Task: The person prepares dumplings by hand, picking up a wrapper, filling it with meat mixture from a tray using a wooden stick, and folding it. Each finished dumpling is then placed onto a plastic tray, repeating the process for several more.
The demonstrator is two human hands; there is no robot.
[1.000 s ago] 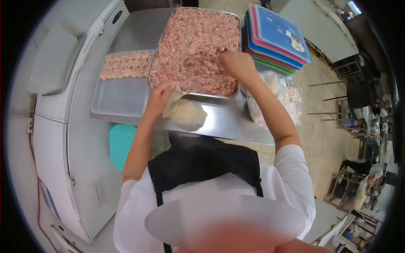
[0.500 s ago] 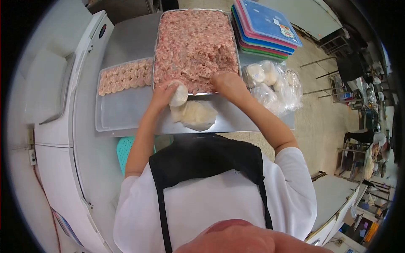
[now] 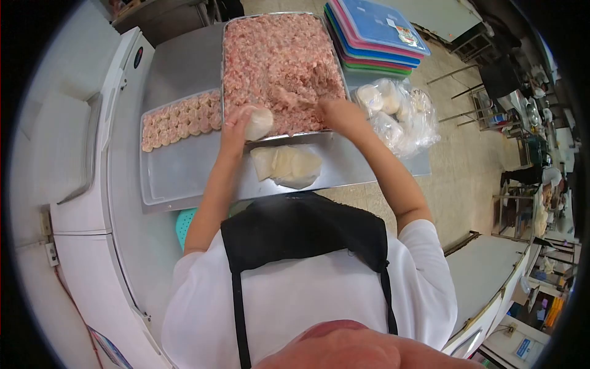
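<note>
Stainless tabletop [image 3: 344, 169] is carrying everything close to my apron. My left hand [image 3: 236, 126] is cupping a round wrapper [image 3: 259, 123] at the near rim of the meat tray [image 3: 223, 67], fingers curled under it. My right hand [image 3: 337, 114] is digging into the mince [image 3: 276, 49] just beside it. Its fingertips are buried, so I cannot tell whether they are pinched or spread. I am judging it best to be taking only a small lump and holding the wrapper flat, low over the rim.
</note>
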